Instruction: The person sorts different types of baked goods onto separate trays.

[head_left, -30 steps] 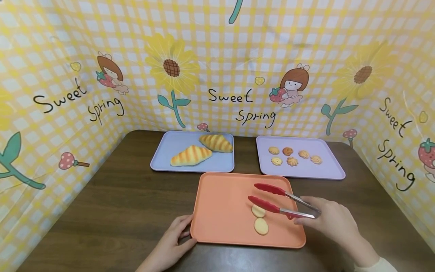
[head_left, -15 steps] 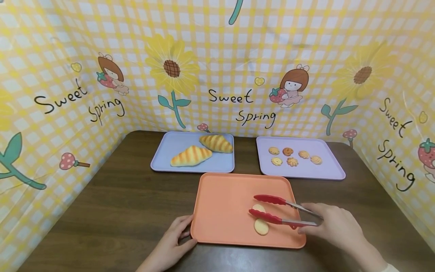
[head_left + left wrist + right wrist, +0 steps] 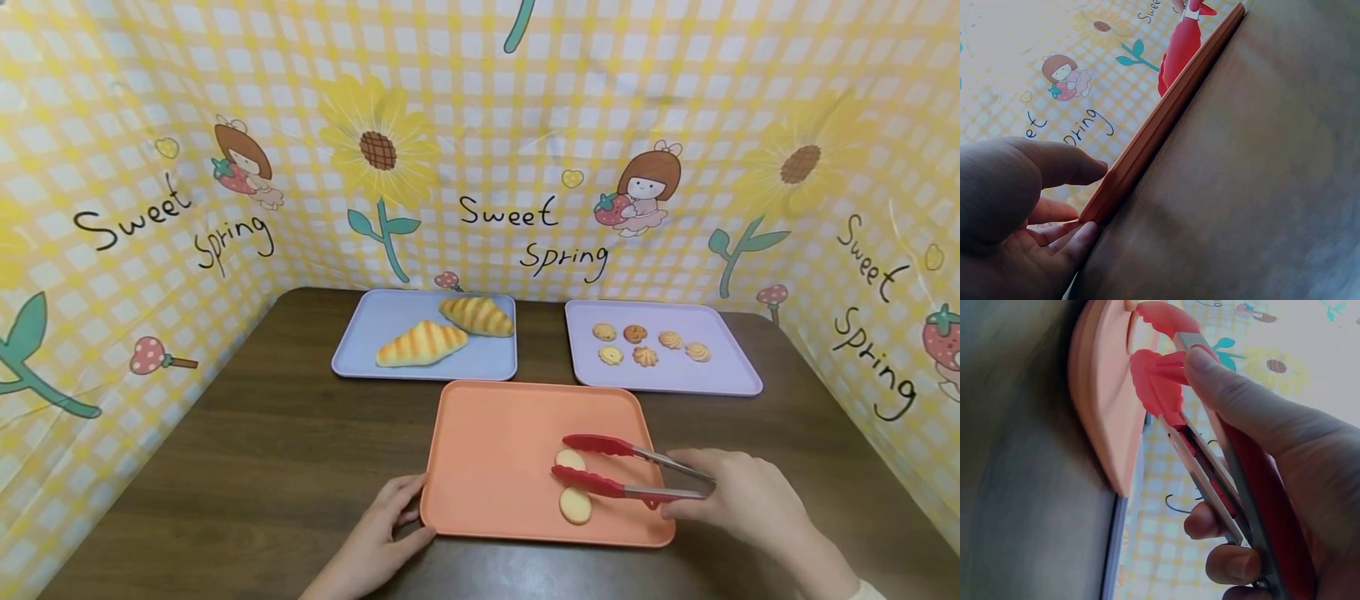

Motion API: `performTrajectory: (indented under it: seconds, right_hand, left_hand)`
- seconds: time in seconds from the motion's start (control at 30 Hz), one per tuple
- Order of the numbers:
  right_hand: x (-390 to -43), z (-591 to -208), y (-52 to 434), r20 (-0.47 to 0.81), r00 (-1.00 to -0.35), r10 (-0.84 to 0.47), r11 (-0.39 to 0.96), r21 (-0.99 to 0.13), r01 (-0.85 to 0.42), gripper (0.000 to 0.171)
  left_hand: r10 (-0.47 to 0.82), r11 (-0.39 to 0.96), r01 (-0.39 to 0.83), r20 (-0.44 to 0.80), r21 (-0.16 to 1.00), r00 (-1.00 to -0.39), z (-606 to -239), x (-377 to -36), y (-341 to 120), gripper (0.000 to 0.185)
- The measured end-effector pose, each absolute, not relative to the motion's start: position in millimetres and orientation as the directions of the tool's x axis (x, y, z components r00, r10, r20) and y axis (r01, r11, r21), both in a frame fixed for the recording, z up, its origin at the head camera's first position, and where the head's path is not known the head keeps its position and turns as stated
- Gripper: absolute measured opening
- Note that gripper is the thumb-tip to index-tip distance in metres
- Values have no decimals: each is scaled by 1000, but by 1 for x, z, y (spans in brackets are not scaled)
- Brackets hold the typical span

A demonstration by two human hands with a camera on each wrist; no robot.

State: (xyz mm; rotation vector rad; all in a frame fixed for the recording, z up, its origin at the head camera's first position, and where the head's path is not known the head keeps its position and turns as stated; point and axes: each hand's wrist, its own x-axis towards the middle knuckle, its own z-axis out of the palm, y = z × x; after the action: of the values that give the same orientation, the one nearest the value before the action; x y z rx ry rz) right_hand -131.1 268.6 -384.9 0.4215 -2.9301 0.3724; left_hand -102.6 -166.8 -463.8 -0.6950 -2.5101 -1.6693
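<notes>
My right hand (image 3: 750, 500) grips a pair of tongs (image 3: 592, 482) with red scalloped tips and metal arms, thumb on one arm and fingers curled round the other, also plain in the right wrist view. The tongs' tips stand apart, low over the right part of an orange tray (image 3: 495, 467). One round pale cookie (image 3: 570, 459) shows between the tips, partly covered by the nearer tip. A second round cookie (image 3: 576, 507) lies just in front of that tip. My left hand (image 3: 382, 533) holds the tray's front left corner between thumb and fingers (image 3: 1063, 240).
Behind on the left stands a blue tray (image 3: 367, 333) with two croissants (image 3: 423, 343). A lilac tray (image 3: 720, 375) at the back right carries several small cookies (image 3: 645, 357). Yellow checked cloth (image 3: 480, 150) walls the brown table (image 3: 285, 450) at the back and sides.
The tongs have come down and toward the front of the tray, with the upper cookie now between their tips. The lower cookie has shifted slightly toward the front. My left hand stays put.
</notes>
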Motion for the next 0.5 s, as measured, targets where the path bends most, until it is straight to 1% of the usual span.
performTrajectory:
  seconds: [0.07,0.3,0.5]
  right_hand:
    - [-131,-383,267,193,-946,-261,929,-216,-301,69]
    - [-133,-381,267,157,-952,-264,933,-207,-293,68]
    - [-131,-382,267,169,-951,-258,932,-216,-291,66]
  left_hand:
    - [334,327,390,280,861,-900,-463,-103,-167,58]
    - [344,308,286,174,907,-923,-461,-103,-168,64]
    - [337,322,353,243,878,-910,-463,-103,-168,60]
